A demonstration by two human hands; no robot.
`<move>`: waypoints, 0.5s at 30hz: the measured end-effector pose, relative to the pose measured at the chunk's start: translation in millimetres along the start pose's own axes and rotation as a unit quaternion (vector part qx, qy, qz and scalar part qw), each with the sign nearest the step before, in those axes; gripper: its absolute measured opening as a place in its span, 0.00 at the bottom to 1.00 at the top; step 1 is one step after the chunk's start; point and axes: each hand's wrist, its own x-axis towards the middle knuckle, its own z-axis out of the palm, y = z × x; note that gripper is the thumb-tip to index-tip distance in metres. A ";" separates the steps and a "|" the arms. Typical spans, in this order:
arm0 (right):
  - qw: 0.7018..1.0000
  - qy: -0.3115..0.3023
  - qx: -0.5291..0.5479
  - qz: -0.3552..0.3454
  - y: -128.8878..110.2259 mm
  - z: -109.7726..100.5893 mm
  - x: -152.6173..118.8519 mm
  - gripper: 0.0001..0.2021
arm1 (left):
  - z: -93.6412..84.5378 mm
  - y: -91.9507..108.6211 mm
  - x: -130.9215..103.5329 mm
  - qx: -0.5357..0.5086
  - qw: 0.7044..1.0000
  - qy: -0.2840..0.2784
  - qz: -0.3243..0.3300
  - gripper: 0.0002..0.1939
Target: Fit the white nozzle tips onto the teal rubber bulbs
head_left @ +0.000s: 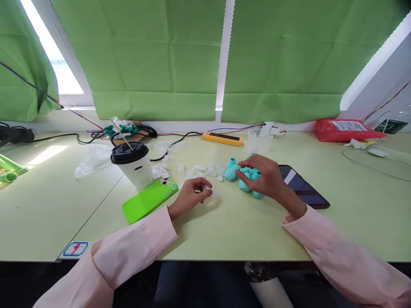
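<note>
My left hand (192, 193) is closed in a pinch above the tabletop, with a small clear plastic piece (207, 188) at its fingertips. Behind it lie several loose clear plastic pieces (201, 167). Over a cluster of small turquoise bulb-shaped pieces with short necks (230, 172), my right hand (265, 176) hangs with thumb and index finger apart. Nothing shows between those fingers. The hand hides part of the cluster, and I cannot tell whether it touches any piece.
A lidded paper cup (138, 173) stands at left, beside a lime-green phone case (149, 200). A dark tablet or phone (303, 188) lies right of my right hand. Farther back are a yellow power strip (222, 139), cables, a plastic bag (93, 161) and a red package (343, 130).
</note>
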 end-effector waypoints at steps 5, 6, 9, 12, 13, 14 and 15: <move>0.969 -0.135 -0.178 0.102 19.1 -25.8 12.5 0.19 | -1.0 0.1 0.3 -0.022 0.999 -0.019 0.013 0.09; 0.960 -0.169 -0.188 0.124 21.8 -30.7 13.7 0.20 | -1.1 0.7 0.2 -0.032 0.999 -0.023 0.015 0.10; 0.930 -0.293 -0.171 0.145 29.6 -42.7 14.3 0.20 | -1.2 2.0 0.6 -0.077 0.996 -0.032 0.009 0.15; 0.898 -0.386 -0.134 0.163 34.6 -46.5 10.6 0.21 | -1.4 1.1 1.7 -0.114 0.993 -0.024 -0.009 0.17; 0.887 -0.411 -0.117 0.175 35.0 -45.8 8.9 0.23 | -1.5 0.4 2.0 -0.116 0.993 -0.023 -0.011 0.17; 0.876 -0.432 -0.099 0.188 34.9 -44.6 7.3 0.23 | -1.5 -0.3 2.3 -0.114 0.993 -0.024 -0.011 0.18; 0.867 -0.448 -0.081 0.200 34.4 -43.4 6.1 0.23 | -1.5 -0.9 2.4 -0.112 0.993 -0.028 -0.010 0.18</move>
